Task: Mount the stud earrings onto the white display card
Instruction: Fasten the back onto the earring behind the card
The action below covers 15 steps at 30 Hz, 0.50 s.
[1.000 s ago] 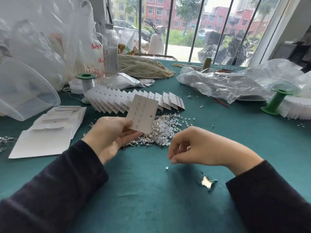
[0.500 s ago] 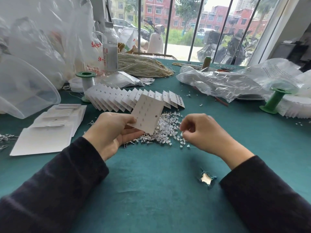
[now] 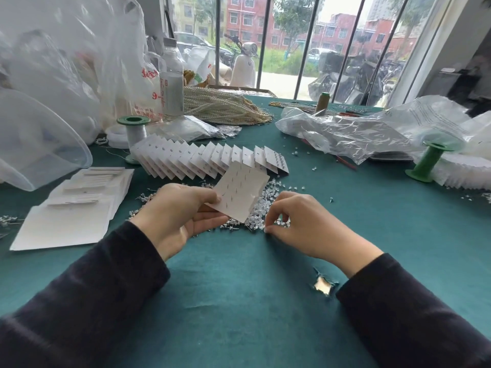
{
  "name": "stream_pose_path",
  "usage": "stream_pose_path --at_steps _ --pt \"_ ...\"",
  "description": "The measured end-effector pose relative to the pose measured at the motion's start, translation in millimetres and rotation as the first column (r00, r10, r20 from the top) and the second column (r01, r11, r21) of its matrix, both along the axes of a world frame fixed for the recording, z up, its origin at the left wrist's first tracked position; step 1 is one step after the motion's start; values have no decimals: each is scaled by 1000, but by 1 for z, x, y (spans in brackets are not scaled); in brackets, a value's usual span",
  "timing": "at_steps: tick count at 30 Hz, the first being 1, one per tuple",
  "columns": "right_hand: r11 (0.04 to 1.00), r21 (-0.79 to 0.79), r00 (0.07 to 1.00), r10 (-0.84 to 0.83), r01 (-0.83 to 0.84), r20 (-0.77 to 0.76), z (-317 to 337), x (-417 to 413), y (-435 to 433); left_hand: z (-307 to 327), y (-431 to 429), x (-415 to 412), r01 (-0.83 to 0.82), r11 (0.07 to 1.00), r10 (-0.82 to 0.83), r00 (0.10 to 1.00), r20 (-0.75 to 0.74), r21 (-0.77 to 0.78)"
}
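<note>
My left hand (image 3: 180, 211) holds a white display card (image 3: 240, 192) by its near left edge, tilted up, with several stud posts poking through its back. Under and behind the card lies a heap of clear stud earrings (image 3: 261, 208) on the green table. My right hand (image 3: 300, 224) rests at the near right edge of that heap, thumb and fingertips pinched together at the studs; I cannot tell whether a stud is between them.
A fanned row of filled cards (image 3: 210, 160) stands behind the heap. Blank card stacks (image 3: 74, 205) lie at left, beside a clear plastic bowl (image 3: 37, 144). Green spools (image 3: 427, 163), plastic bags (image 3: 353, 131), pearl strands (image 3: 223, 107) and a tear in the cloth (image 3: 322, 285) surround the work area.
My right hand has moved forward from near my body to the heap and lowered its fingertips onto the studs. The card in my left hand tilted slightly right.
</note>
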State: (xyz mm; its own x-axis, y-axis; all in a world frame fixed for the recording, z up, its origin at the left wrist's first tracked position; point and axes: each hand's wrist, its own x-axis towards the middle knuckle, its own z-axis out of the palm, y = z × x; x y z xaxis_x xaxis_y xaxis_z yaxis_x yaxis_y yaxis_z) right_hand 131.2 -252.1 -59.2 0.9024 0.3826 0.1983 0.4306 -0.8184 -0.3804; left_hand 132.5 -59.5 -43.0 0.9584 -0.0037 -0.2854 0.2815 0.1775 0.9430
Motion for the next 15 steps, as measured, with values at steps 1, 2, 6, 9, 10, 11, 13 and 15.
stream_pose_path --at_steps 1,2,6,9,10,11,13,15 --pt "1000 5 1000 -10 10 19 0 0 0 0 0 0 3 1000 -3 1000 -4 2" --pt "999 33 998 -40 38 46 1 1 -1 -1 -1 0 8 1000 -8 1000 -7 7" --pt "904 357 959 -276 237 62 12 6 -14 -4 -3 -1 57 998 -56 998 -27 30" --pt "827 488 935 -349 278 58 16 7 -17 -7 -6 -2 98 995 -97 994 -43 31" --pt "812 511 933 -355 281 53 16 6 -14 -8 -7 -3 105 994 -103 993 -49 27" --pt "800 532 935 -353 278 44 16 5 -11 -9 -9 -4 107 994 -105 993 -53 28" --pt "779 569 945 -328 265 9 18 1 -6 -10 -12 -5 103 994 -101 993 -56 37" --pt "769 592 959 -283 241 -22 20 -4 0 -11 -15 -6 100 994 -97 993 -63 39"
